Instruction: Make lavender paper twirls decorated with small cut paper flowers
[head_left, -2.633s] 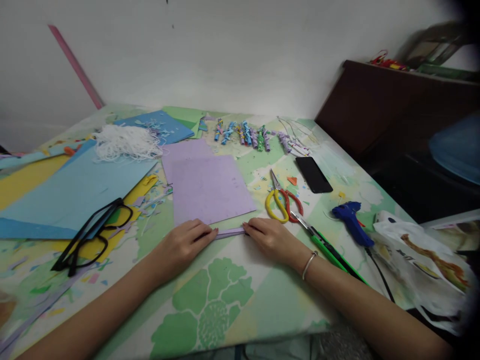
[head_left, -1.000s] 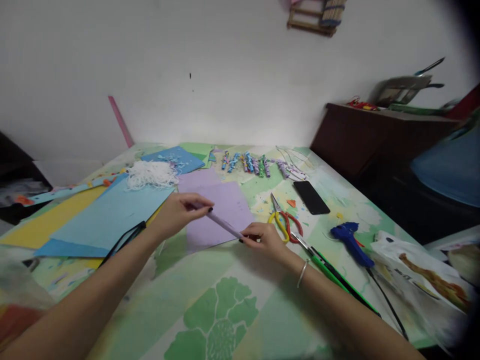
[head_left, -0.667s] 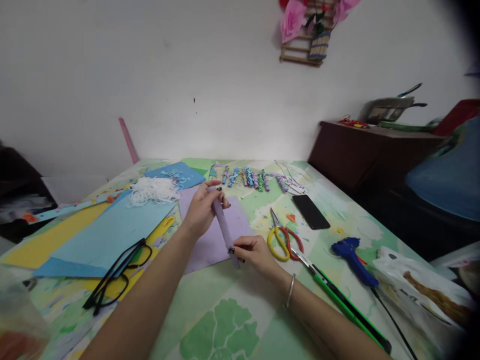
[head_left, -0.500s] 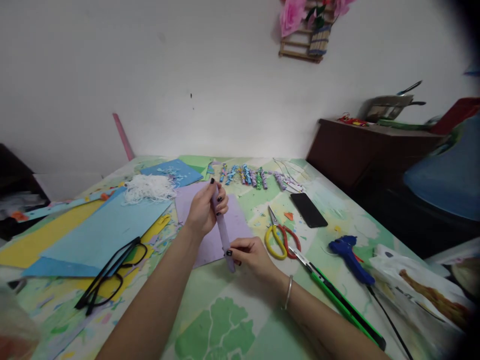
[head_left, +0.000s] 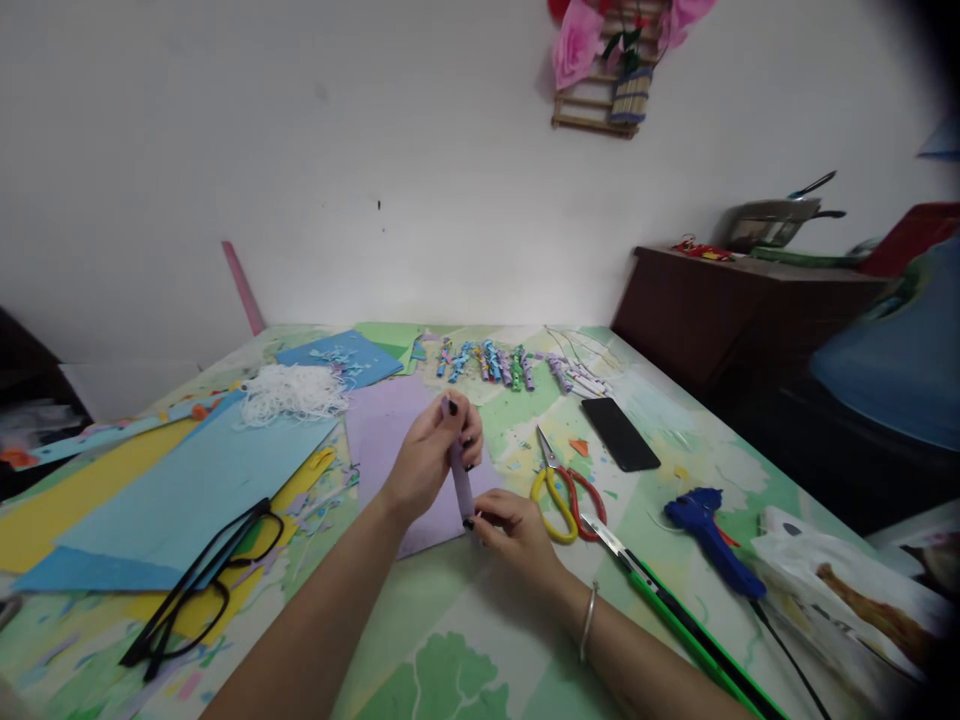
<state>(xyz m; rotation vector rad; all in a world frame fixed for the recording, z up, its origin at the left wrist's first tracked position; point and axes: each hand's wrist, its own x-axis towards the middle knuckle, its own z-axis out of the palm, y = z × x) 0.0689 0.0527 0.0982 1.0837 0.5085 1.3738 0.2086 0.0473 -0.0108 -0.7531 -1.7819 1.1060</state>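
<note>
A narrow purple paper strip (head_left: 463,485) is held between my two hands, above the table. My left hand (head_left: 439,445) is closed around its upper part, thumb on top. At the lower end, my right hand (head_left: 510,530) pinches the strip between thumb and fingertips. Behind and below them lies a purple sheet (head_left: 382,430), partly covered by my left hand. Scissors (head_left: 566,500) with one yellow and one red handle lie just right of my right hand. The tip of a green utility knife (head_left: 660,600) is near the scissors' handles.
A blue glue gun (head_left: 709,535) and a black phone (head_left: 619,433) lie on the right. Black glasses (head_left: 217,575), blue sheets (head_left: 187,470) and white shredded strands (head_left: 292,393) are at left. Several small patterned paper rolls (head_left: 491,360) lie at the back. A dark cabinet (head_left: 697,310) stands at right.
My left hand has moved slightly right and down along with the strip. Less of the strip shows now, and my right hand has shifted to its lower end.
</note>
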